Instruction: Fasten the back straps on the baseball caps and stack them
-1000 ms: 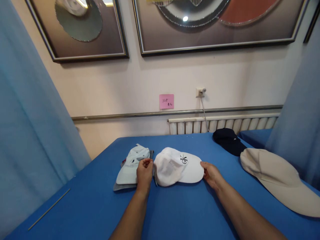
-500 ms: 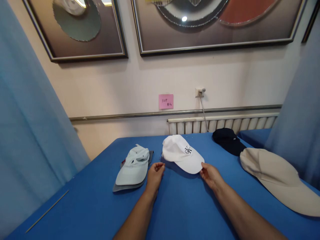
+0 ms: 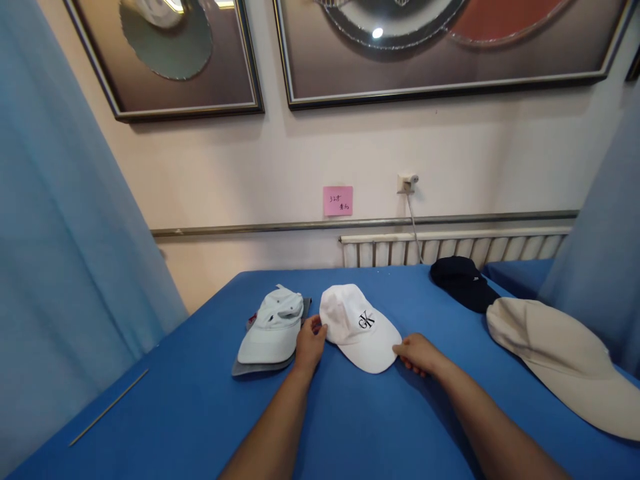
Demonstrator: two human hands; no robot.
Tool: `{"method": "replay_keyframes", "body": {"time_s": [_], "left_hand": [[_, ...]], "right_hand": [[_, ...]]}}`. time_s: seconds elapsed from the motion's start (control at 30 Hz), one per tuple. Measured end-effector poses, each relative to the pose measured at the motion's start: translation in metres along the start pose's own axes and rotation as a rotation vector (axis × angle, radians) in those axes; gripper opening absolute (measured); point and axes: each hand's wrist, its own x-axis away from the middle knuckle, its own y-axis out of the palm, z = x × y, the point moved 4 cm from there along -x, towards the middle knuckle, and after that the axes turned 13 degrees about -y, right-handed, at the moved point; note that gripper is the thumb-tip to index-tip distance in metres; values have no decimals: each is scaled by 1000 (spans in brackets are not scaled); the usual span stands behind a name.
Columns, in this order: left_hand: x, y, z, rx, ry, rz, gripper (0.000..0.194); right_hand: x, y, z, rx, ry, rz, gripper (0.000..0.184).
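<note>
A white baseball cap with dark letters on its front is between my two hands, brim toward me and to the right. My right hand pinches the brim's right edge between thumb and fingers. At the crown's lower left edge, my left hand is closed on the cap, its fingertips partly hidden. Just left of that hand, a pale mint cap lies on top of a grey cap, which is mostly covered.
A blue-covered table carries everything. On the right lie a black cap and a large beige cap. A thin stick lies at the left. Behind are a radiator and blue curtains at the sides.
The white cap has come nearer and slightly left, its brim turned more toward me. My left hand has closed on its left edge; my right hand has kept its pinch on the brim.
</note>
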Motion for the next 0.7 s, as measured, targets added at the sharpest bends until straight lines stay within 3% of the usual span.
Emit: {"method": "replay_keyframes", "body": {"time_s": [0.33,0.5,0.7], "left_hand": [[6,18,0,79,25,-163,41],[10,9,8,-78,82,-69,18],[16,-3,21,-108,134,105,13]], "right_hand": [[-4,7,3,290,-101,-7,26],[-1,9,-2,348,-154,4,27],[2,9,-10,420,-200,27,27]]}}
